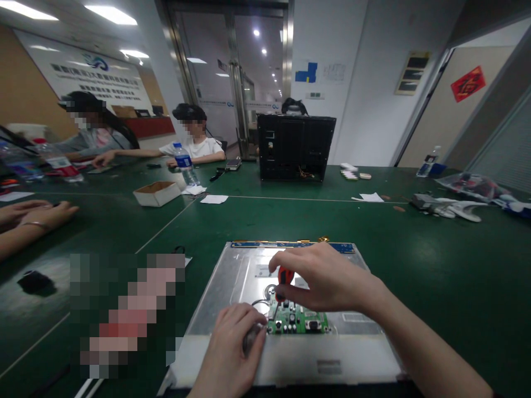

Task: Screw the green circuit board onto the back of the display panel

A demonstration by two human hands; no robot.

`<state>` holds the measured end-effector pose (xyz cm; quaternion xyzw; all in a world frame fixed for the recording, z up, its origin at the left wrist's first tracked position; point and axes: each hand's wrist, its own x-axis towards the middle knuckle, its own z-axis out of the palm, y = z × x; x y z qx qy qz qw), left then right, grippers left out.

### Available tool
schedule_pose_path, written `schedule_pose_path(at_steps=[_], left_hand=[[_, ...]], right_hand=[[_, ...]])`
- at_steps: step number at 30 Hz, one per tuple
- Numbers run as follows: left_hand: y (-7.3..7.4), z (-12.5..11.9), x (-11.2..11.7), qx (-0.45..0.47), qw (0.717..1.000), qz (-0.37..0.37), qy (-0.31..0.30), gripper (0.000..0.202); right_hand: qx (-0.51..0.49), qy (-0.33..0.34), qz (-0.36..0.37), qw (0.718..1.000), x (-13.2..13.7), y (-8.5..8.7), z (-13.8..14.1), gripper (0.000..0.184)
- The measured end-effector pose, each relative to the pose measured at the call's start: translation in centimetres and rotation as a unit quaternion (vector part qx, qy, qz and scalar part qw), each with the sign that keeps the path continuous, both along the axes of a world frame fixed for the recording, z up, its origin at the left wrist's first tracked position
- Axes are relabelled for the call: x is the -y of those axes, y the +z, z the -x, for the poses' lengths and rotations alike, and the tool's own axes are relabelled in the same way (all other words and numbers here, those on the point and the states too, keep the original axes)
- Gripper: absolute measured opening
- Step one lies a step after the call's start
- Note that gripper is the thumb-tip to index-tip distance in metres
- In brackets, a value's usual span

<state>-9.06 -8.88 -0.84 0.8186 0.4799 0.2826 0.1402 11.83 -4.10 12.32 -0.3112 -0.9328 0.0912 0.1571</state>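
Note:
A silver metal panel (pixel 232 287), the back of a flat screen, lies on the green table in front of me. A small green circuit board (pixel 301 321) sits on it near my edge. My right hand (pixel 327 279) is closed round a red-handled screwdriver (pixel 284 279), held upright with its tip down at the board's left part. My left hand (pixel 236 345) rests on the panel just left of the board, fingers curled on a small grey part that I cannot make out.
A black monitor casing (pixel 295 146) stands upright further back. A small cardboard box (pixel 156 193), a water bottle (pixel 185 164) and paper slips lie on the table (pixel 435 265). Two people sit at the far left; another person's hands (pixel 35 213) rest at left.

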Motion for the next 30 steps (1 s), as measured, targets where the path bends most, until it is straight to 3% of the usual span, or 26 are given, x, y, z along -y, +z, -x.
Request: schedule_pose_path(at_steps=[16, 30], left_hand=[[-0.73, 0.20, -0.48, -0.030, 0.999, -0.014, -0.020, 0.009], [-0.29, 0.07, -0.35, -0.014, 0.999, -0.015, -0.034, 0.009]], right_hand=[[0.015, 0.040, 0.025, 0.999, 0.32, -0.12, 0.50, 0.012], [0.034, 0.045, 0.003, 0.998, 0.50, -0.44, 0.50, 0.009]])
